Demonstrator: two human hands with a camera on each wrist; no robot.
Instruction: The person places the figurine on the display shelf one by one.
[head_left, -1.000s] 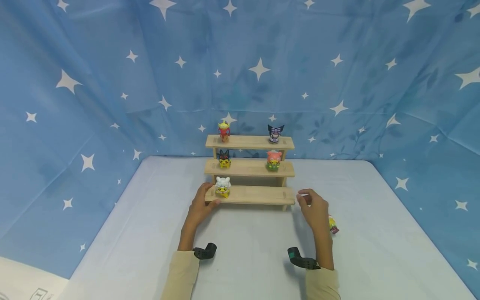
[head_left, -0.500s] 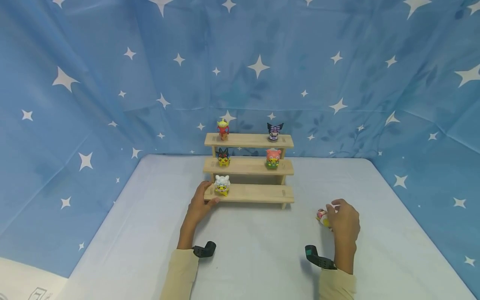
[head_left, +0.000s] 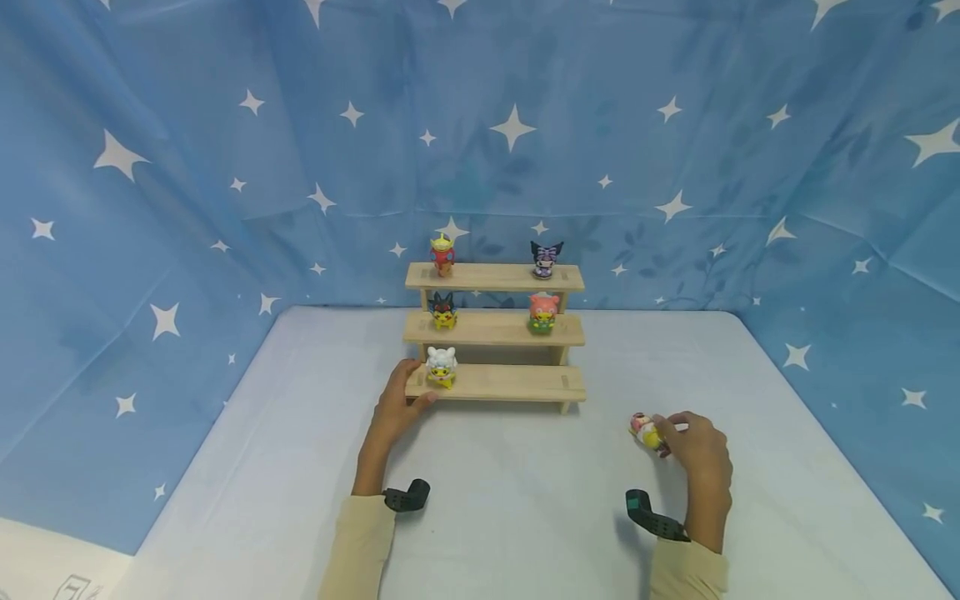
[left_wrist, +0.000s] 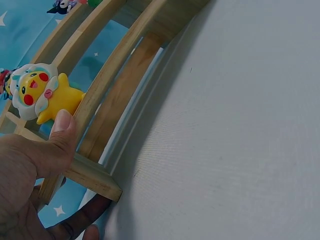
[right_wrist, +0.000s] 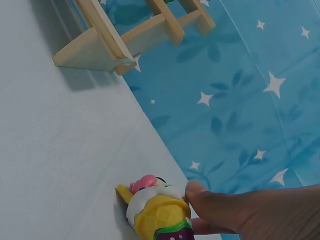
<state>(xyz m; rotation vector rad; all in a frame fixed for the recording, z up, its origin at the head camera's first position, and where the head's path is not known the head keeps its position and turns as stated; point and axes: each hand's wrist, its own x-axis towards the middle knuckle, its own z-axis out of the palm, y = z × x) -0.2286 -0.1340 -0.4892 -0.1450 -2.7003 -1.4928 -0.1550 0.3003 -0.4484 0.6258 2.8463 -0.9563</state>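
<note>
My left hand (head_left: 397, 406) grips the left end of a three-step wooden display stand (head_left: 517, 382), thumb over the front edge of the lowest step. Just by that thumb stands a yellow figurine in a white hood (left_wrist: 55, 95), upright on the step. Out on the table to the right, my right hand (head_left: 699, 447) pinches a small figurine (right_wrist: 160, 210) lying on its side. This one has a yellow waffle-patterned body with white, pink and purple parts. In the right wrist view my thumb presses its side, and the other fingers are partly hidden behind it.
A red figurine (head_left: 442, 257) and a black-eared purple one (head_left: 544, 260) stand on the top step. The middle step holds a dark-eared yellow figurine (head_left: 443, 312) and a pink-hooded one (head_left: 543, 313). A blue star-printed curtain (head_left: 480, 167) hangs behind the white table (head_left: 510, 500).
My right hand has moved from beside the stand's right end, right and toward me, to the lying figurine and taken hold of it. The left hand stays on the stand.
</note>
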